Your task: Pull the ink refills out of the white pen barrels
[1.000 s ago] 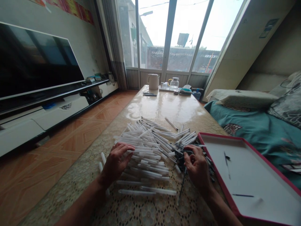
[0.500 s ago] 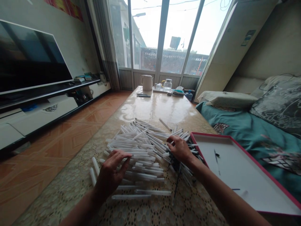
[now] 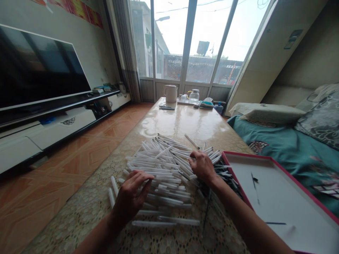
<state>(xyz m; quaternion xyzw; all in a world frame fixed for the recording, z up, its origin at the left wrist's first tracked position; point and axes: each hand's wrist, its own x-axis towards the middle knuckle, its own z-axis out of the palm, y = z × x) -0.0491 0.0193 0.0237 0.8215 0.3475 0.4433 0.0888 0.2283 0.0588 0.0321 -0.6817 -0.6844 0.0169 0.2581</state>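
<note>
Head view: a heap of white plastic pen barrels [image 3: 159, 169] is piled across the middle of the desk [image 3: 190, 121], over a lace-patterned cover [image 3: 87, 215], with dark-tipped refills [image 3: 222, 173] bunched at its right side. Left hand [image 3: 129, 199] is held spread, fingers arched and laid on the near-left part of the heap; no pinch is seen. Right hand [image 3: 202, 167] is placed on the far-right part of the heap, fingers curled down among the barrels; whether anything is pinched cannot be told. Two loose barrels [image 3: 112, 192] are lying just left of the left hand, apart from the heap. A shallow white tray with a red rim [image 3: 246, 154] is set at the right edge of the desk, just beside the refills, and two dark refills [image 3: 254, 187] are lying inside it. A white kettle [image 3: 171, 93] and a glass jug [image 3: 194, 96] are placed near the far edge of the desk. A teal-covered bed [image 3: 278, 148] is seen beyond the right edge.
</note>
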